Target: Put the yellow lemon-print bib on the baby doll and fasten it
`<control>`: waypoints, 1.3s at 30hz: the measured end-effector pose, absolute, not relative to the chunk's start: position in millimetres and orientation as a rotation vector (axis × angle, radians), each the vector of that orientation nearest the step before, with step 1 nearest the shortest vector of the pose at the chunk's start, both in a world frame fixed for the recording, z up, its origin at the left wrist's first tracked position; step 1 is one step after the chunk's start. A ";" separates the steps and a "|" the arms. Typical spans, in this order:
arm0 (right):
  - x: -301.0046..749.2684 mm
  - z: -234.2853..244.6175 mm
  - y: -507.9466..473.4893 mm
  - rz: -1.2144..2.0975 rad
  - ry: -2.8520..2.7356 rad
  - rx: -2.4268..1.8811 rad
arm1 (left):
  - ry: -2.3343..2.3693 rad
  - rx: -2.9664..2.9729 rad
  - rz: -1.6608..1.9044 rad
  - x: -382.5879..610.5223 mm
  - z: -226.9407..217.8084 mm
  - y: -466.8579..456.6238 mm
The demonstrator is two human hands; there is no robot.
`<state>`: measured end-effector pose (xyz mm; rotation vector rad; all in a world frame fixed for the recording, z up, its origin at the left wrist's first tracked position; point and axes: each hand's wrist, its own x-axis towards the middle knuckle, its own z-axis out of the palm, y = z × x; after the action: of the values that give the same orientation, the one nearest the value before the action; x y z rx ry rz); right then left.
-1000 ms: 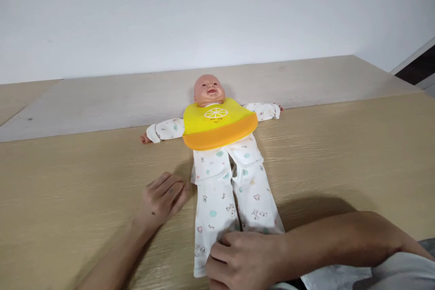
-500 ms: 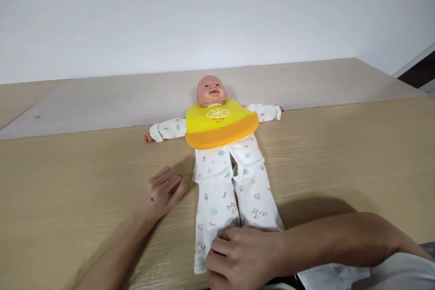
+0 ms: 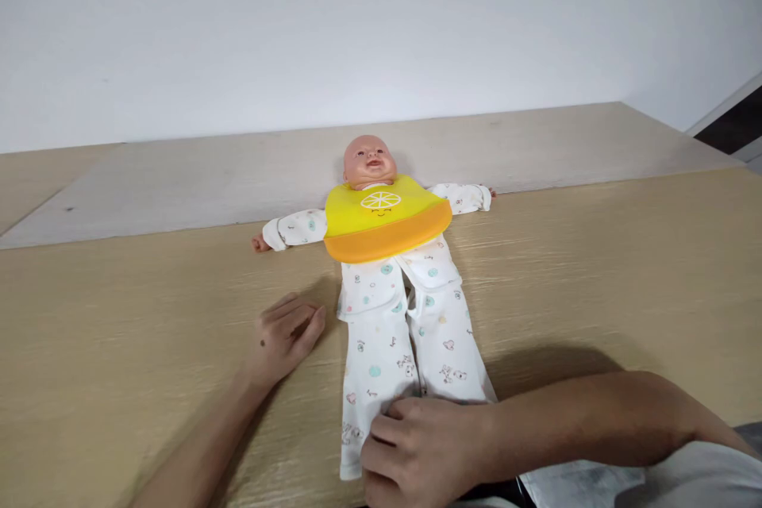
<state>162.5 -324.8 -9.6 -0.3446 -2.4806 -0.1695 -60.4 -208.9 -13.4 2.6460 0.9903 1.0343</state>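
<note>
A baby doll (image 3: 369,161) lies on its back on the wooden table (image 3: 595,270), arms spread. It wears a yellow and orange silicone bib (image 3: 384,221) and white printed pyjamas (image 3: 405,333). My right hand (image 3: 425,452) rests curled over the lower ends of the pyjama trouser legs, fingers closed on the fabric. My left hand (image 3: 284,337) lies flat on the table just left of the doll's hip, fingers stretched out and holding nothing.
A paler raised board (image 3: 238,175) runs along the back of the table against a white wall. A dark gap shows at the far right edge (image 3: 735,127). White cloth (image 3: 595,484) lies under my right forearm at the near edge.
My left hand has slid slightly away from the doll's hip. My right hand stays on the trouser ends. The doll has barely moved.
</note>
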 end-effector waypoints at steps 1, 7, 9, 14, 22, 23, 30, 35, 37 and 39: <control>162.6 -10.0 -324.6 -0.168 -2.481 -0.343 | 0.995 2.638 1.035 -60.1 -12.7 -209.1; 162.0 -15.5 -325.8 -0.154 -2.479 -0.358 | 1.000 2.623 1.047 -60.3 -13.1 -209.0; 161.0 -13.5 -328.4 -0.138 -2.510 -0.360 | 1.036 2.627 1.113 -60.6 -15.3 -208.7; 169.9 21.2 -318.2 -0.063 -2.460 -0.397 | 1.186 2.802 1.169 -54.3 -17.9 -200.1; 260.9 50.7 -200.0 0.141 -1.928 -1.097 | 1.130 3.008 1.046 -15.3 -0.4 -143.0; 273.7 47.9 -184.8 0.190 -1.814 -1.231 | 1.096 2.958 1.062 -14.0 1.9 -139.4; 304.5 42.0 -74.0 0.659 -1.410 -1.609 | 0.875 2.290 0.901 -38.0 37.4 -127.2; 289.8 33.5 -11.8 1.141 -1.100 -1.689 | 1.203 1.228 1.239 -35.7 38.2 -45.9; 283.2 28.5 0.3 1.263 -1.134 -1.667 | 1.205 1.005 1.147 -26.0 29.4 -12.2; 276.5 22.5 9.6 1.365 -1.176 -1.627 | 1.210 0.901 1.024 -13.2 20.8 10.6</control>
<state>276.5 9.6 22.5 -1.6266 -1.1760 1.3646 -13.2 10.6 20.8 0.9008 1.2102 1.0244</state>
